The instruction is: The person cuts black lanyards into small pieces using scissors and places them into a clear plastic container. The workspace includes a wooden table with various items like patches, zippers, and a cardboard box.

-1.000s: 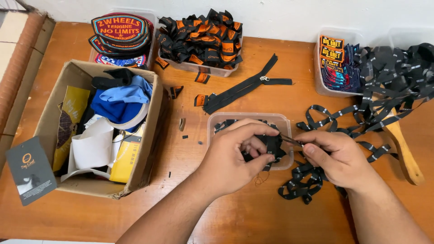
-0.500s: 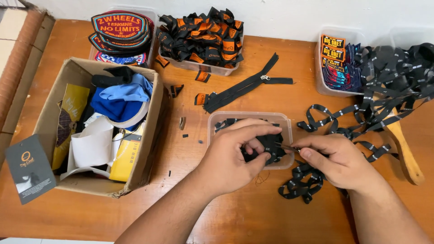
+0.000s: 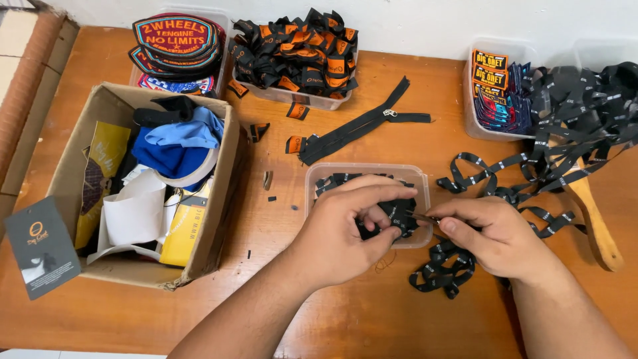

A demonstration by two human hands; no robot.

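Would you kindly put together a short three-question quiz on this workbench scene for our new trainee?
1. True or false: the left hand pinches a small black folded label over the clear plastic tray.
2. Multiple choice: what lies loose on the wooden table between the far tub of black-and-orange labels and the clear plastic tray? A) a blue cap B) a black zipper C) a round patch
3. Fill in: the cardboard box stands to the ____ of the hands.

Key
1. True; the right hand meets it at the tray's edge, with a thin tool that is too small to identify.
2. B
3. Left
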